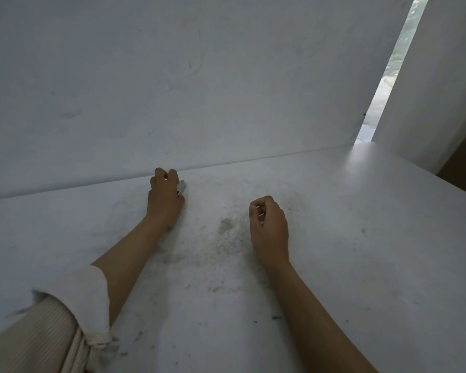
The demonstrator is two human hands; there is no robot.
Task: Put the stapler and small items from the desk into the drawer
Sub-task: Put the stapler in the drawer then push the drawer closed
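My left hand (164, 196) rests near the back of the white desk (361, 238), close to the wall. Its fingers are curled around a small grey, tube-like item (181, 187) whose end sticks out on the right of the hand. My right hand (269, 227) hovers over the middle of the desk with its fingers curled in; something small and pale may sit between the fingertips, but I cannot tell what. No stapler and no drawer are in view.
A white wall (172, 90) rises straight behind the desk. A narrow bright gap (388, 76) opens at the back right beside another white panel. The desk's right edge (457, 188) drops off at the far right. Dusty smudges mark the desk's middle.
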